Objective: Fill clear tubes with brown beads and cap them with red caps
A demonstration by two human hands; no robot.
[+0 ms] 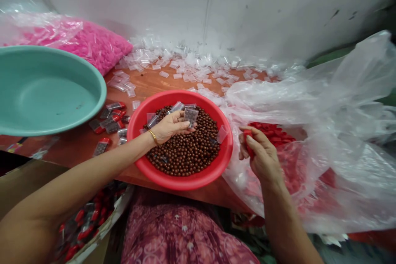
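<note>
Table (pixel 148 80) partly hidden, left grip (pixel 171 127) pinches a clear case (pixel 190 117), right grip (pixel 262 150) a half-covered red cap (pixel 248 134).

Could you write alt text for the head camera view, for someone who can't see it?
A person's left hand holds a clear plastic case over a red basin of brown balls, while the right hand holds a red piece beside the basin. A teal basin and red-capped cases are on the left; a plastic bag with red pieces is on the right.
</note>
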